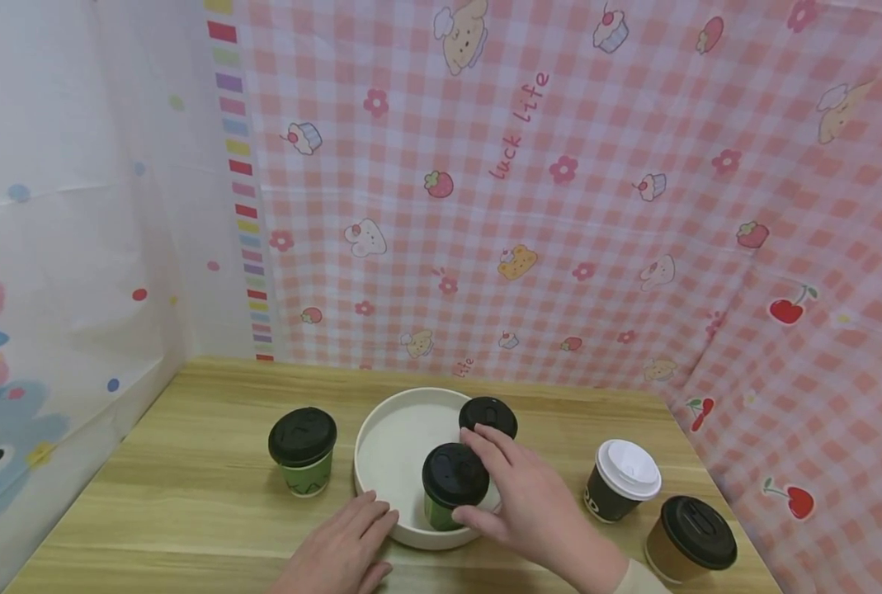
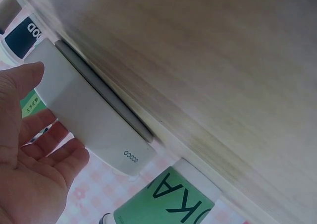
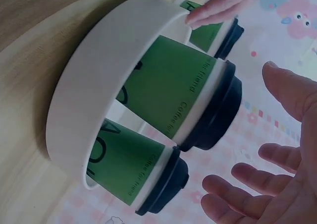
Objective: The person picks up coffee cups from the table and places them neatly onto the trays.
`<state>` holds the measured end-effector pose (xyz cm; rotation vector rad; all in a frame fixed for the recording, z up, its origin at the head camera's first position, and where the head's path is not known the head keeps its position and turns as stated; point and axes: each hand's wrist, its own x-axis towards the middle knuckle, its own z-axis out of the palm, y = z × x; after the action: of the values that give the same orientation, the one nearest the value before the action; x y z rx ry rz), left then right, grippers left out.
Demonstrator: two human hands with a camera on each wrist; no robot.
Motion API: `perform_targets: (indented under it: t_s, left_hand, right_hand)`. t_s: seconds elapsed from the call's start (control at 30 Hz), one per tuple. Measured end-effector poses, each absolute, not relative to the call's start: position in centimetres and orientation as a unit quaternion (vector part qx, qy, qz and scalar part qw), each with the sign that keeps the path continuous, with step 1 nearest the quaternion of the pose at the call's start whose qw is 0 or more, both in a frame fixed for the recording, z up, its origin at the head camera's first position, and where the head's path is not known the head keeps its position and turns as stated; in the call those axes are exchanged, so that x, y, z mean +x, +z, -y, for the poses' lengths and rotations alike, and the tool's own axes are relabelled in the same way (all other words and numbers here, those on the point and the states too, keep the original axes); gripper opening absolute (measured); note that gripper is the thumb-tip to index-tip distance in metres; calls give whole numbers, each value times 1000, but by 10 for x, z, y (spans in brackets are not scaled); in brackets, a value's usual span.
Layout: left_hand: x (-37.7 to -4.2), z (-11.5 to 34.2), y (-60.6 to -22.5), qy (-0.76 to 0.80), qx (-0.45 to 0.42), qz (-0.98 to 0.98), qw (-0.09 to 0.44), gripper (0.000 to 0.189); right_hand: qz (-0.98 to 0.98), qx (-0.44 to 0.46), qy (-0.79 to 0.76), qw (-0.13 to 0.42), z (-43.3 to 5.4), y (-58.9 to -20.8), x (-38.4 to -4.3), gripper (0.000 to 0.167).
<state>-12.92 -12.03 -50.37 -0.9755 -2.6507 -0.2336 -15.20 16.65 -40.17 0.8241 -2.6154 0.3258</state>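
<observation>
In the head view, a round white tray (image 1: 389,462) holds two green paper coffee cups with black lids: a near cup (image 1: 451,478) and, behind it to the right, a far cup (image 1: 488,415). My right hand (image 1: 533,503) hovers beside the near cup, fingers spread; the right wrist view shows a gap between this hand (image 3: 282,169) and both lids. My left hand (image 1: 344,540) touches the tray's front left rim with fairly straight fingers. In the left wrist view, the left hand's thumb and fingers lie along the white tray wall (image 2: 94,115).
Left of the tray stands another green cup (image 1: 303,454) with a black lid. On the right are a dark cup (image 1: 619,483) with a white lid and a brown cup (image 1: 689,540) with a black lid. Patterned cloth (image 1: 485,206) hangs behind the wooden table (image 1: 188,462).
</observation>
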Motion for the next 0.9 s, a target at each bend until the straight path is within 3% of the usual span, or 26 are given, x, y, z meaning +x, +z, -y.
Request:
perform_targets:
  t_s: [0.2, 0.5, 0.9]
  left_hand:
    - [-130, 121, -507, -68, -348, 915, 195, 57]
    - [-129, 120, -504, -74, -342, 924, 154, 56]
    - [-134, 126, -504, -66, -345, 915, 199, 56]
  right_hand:
    - [939, 269, 121, 176, -173, -393, -146, 90]
    - [936, 257, 121, 210, -190, -398, -143, 93]
    - [939, 235, 119, 222, -211, -413, -137, 88]
